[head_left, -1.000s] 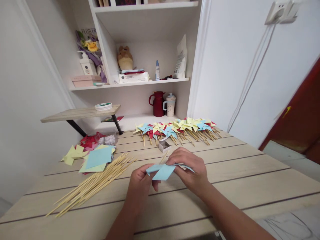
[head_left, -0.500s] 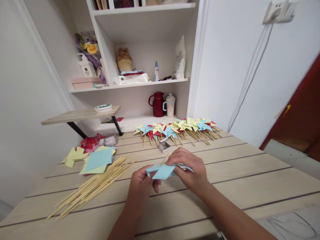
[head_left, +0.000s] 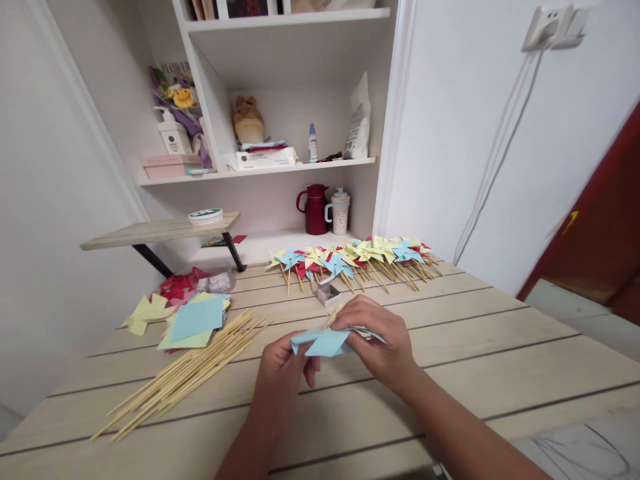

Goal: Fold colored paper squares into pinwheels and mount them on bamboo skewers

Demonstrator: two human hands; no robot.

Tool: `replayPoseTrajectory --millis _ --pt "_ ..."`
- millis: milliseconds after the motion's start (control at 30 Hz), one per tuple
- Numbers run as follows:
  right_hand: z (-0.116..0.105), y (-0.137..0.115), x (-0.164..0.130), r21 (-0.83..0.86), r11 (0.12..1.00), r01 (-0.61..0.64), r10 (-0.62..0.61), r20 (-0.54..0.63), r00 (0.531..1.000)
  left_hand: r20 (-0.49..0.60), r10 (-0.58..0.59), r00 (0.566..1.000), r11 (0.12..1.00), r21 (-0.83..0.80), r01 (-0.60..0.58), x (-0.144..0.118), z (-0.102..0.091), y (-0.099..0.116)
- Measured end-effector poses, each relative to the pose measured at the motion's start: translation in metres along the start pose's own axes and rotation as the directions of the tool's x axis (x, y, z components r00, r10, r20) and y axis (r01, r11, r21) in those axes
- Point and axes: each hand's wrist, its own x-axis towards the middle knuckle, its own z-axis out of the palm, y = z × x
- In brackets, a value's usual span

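Both hands meet over the middle of the worktop (head_left: 450,347), and each grip is pinched on the same piece of folded blue paper (head_left: 323,343). The left hand (head_left: 283,367) holds it from below at its near-left edge, thumb on top, which seems to steady the sheet. The right hand (head_left: 380,340) arches over it from above, fingers curled down onto the centre folds, likely pressing the flaps together. A thin wooden stick (head_left: 331,315) pokes out from behind the blue paper, between the hands, pointing away from the person.

Left of the blue paper, within easy reach, a bundle of bamboo skewers (head_left: 185,373) lies fanned out. Beyond that and further left sits a stack of cut paper squares (head_left: 197,321), blue on top of yellow. Just behind the blue paper stands a small open box (head_left: 329,293); I cannot tell what it contains. Further back, a row of finished pinwheels (head_left: 355,257) lies side by side, sticks pointing toward the person, apparently set aside out of the working area.
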Motion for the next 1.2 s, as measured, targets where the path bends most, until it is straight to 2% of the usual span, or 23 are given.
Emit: replayPoseTrajectory --millis 200,500,1200 --pt "0.001 -0.0004 0.0003 -0.008 1.0 -0.011 0.011 -0.017 1.0 0.036 0.005 0.999 1.0 0.002 -0.006 0.001 -0.0015 0.0005" --pt "0.0006 0.0015 -0.0009 0.005 1.0 -0.017 0.017 -0.009 1.0 0.029 -0.02 0.999 1.0 0.001 0.02 0.0019 -0.0017 0.0004" --pt "0.0011 0.0022 -0.0035 0.013 0.999 -0.049 0.049 0.005 0.999 -0.042 0.044 0.998 0.996 0.075 -0.041 0.0007 -0.0018 -0.004"
